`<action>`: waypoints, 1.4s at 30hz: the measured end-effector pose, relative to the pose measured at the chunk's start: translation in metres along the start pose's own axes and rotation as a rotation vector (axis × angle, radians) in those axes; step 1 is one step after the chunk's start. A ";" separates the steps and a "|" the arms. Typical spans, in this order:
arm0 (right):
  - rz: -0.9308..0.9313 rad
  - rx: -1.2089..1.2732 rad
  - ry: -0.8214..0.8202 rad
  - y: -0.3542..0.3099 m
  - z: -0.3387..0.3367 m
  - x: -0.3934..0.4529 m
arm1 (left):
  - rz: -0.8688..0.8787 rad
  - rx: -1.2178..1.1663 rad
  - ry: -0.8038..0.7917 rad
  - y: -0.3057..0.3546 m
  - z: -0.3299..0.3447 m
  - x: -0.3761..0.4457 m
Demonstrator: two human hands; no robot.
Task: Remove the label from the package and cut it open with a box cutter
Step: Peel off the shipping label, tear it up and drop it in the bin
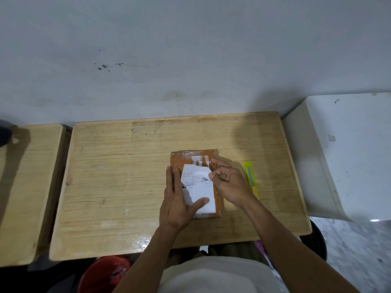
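An orange-brown package lies flat on the wooden table, right of centre. A white shipping label covers most of its top, its upper edge torn and partly lifted. My left hand lies flat on the package's left side with the thumb across the label's lower part. My right hand pinches the label's upper right corner between thumb and forefinger. A yellow box cutter lies on the table just right of my right hand, untouched.
A second wooden table stands to the left across a narrow gap. A white cabinet or appliance is on the right. The wall runs behind the table. A red bucket sits under the near edge.
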State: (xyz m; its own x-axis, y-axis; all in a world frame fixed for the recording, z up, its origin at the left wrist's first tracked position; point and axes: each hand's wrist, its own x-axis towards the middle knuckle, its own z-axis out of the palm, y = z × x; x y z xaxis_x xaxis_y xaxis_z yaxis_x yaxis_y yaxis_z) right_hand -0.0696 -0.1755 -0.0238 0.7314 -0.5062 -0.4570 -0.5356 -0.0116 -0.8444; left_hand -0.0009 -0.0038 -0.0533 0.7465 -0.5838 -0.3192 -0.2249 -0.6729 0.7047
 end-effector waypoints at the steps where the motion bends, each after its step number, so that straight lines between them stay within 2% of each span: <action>1: -0.001 -0.003 0.013 0.000 0.001 0.001 | -0.018 0.015 -0.012 0.002 -0.001 -0.002; 5: -0.006 -0.036 0.048 0.005 0.003 0.008 | -0.076 0.027 -0.051 0.007 0.000 -0.012; 10: 0.011 -0.030 -0.014 0.006 -0.001 0.011 | -0.065 0.000 -0.051 0.003 0.003 -0.010; 17: 0.005 0.205 -0.164 0.003 -0.009 0.002 | -0.021 -0.009 0.004 -0.005 0.010 -0.012; 22: 0.015 0.353 -0.196 0.020 -0.011 0.000 | -0.054 -0.024 -0.011 0.003 0.005 -0.015; 33: 0.063 0.647 -0.095 0.033 -0.005 -0.003 | 0.024 0.006 -0.070 0.001 0.002 -0.011; 42: 0.205 0.981 0.064 0.040 -0.002 -0.008 | 0.063 -0.013 -0.045 -0.011 0.003 -0.011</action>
State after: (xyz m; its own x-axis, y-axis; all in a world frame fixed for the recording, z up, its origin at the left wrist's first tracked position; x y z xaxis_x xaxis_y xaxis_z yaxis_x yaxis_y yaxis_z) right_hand -0.0974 -0.1742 -0.0532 0.6241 -0.4647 -0.6281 -0.0429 0.7822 -0.6215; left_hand -0.0089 0.0089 -0.0595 0.7022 -0.6448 -0.3020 -0.2618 -0.6282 0.7327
